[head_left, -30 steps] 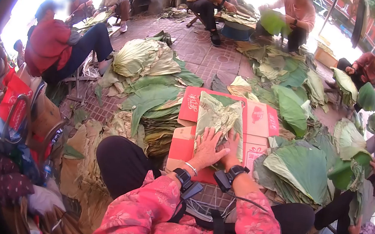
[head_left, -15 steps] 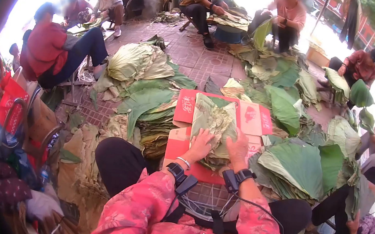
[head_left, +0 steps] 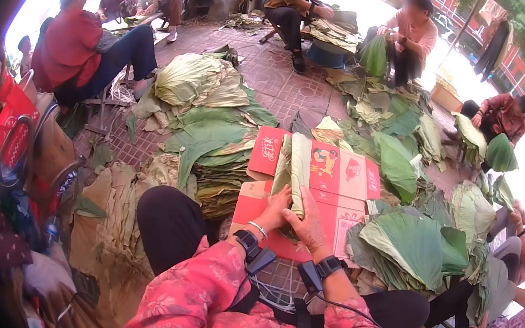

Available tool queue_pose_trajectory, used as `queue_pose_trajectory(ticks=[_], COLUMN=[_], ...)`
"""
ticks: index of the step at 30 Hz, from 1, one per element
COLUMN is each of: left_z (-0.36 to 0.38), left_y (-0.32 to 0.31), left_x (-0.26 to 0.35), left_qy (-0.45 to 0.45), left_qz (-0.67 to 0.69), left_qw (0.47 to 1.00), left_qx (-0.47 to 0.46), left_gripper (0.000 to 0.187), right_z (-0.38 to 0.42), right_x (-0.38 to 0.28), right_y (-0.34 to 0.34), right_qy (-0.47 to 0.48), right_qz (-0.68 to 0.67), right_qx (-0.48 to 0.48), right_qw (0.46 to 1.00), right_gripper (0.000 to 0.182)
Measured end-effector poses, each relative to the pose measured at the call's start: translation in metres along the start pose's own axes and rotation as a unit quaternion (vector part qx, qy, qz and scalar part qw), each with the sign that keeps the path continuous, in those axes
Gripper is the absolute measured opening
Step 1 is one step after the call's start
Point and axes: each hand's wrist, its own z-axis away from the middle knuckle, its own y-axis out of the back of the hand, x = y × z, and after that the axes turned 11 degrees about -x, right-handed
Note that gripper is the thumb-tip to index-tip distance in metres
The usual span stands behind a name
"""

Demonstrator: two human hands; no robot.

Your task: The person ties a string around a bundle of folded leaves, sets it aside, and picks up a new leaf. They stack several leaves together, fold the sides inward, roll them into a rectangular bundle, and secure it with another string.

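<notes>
A pale green dried leaf (head_left: 298,168), folded lengthwise into a narrow bundle, lies over the red printed cardboard (head_left: 352,204) in front of me. My left hand (head_left: 275,210) presses on the bundle's lower left side, its fingers pointing up along it. My right hand (head_left: 309,223) wraps the lower right side, thumb reaching toward my left hand. Both hands nearly meet at the lower end, and the bundle's underside is hidden.
Stacked leaves (head_left: 218,152) stand left of the cardboard, and more leaves (head_left: 406,244) lie to its right. Several people sit around on low stools, one in a red top (head_left: 70,52) at the left. Bags (head_left: 16,114) hang at far left.
The leaf was spread flat and wide; now it is folded into a narrow upright strip. My right hand has moved left, close to my left hand, uncovering more cardboard.
</notes>
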Motion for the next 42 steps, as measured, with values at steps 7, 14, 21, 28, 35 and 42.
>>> queue_pose_trajectory(ticks=[7,14,21,28,35,42], left_z=[0.004,-0.003,-0.006,-0.002,-0.001,-0.003], left_y=[0.006,0.021,0.026,0.024,0.019,0.021], left_x=[-0.029,-0.016,-0.017,-0.018,-0.029,-0.023], left_qy=[0.065,0.171,0.189,0.163,0.145,0.158], left_qz=[0.402,0.099,0.157,0.035,0.213,0.279], left_qw=[0.872,0.952,0.963,0.972,0.943,0.925], left_qx=[0.27,0.234,0.115,0.166,0.211,0.205], left_gripper=[0.017,0.035,0.048,0.025,0.02,0.021], right_z=[-0.001,0.0,-0.002,0.045,0.181,0.23], right_x=[-0.008,-0.01,0.002,-0.049,0.06,0.102], right_y=[-0.015,-0.023,0.003,0.021,-0.063,-0.114], right_qy=[-0.012,-0.026,-0.039,0.161,-0.044,-0.147], right_qz=[0.166,0.245,-0.079,0.037,0.097,-0.01], right_qx=[-0.086,-0.156,-0.163,-0.049,-0.458,-0.495], right_qw=[0.982,0.956,0.983,0.985,0.882,0.856], right_gripper=[0.074,0.088,0.076,0.018,0.01,0.015])
